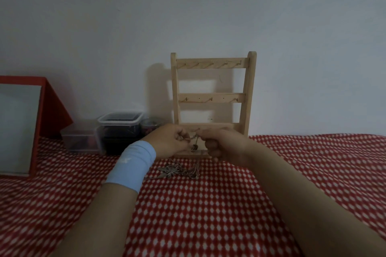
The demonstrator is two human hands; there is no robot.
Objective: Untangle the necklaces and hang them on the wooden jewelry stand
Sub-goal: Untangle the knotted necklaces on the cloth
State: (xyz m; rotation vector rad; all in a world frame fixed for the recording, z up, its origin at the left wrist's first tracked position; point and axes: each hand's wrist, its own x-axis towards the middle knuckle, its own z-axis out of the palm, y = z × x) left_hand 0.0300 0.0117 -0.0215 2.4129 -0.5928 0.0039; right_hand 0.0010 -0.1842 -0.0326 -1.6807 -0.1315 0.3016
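Note:
A wooden jewelry stand (213,98) with three hooked rails leans against the white wall; its hooks are bare. In front of its lowest rail my left hand (169,142) and my right hand (221,144) each pinch a thin silver necklace chain (193,137), stretched short between them, with a small dark pendant (194,147) dangling below. More of the chains lie in a tangled pile of necklaces (177,170) on the red dotted cloth (198,215) under my hands. A light blue wristband (131,165) wraps my left wrist.
Left of the stand sit a clear plastic box with dark contents (120,129), a lower clear box (80,140) and a small dark jar (149,126). A red-framed panel (23,123) stands at the far left.

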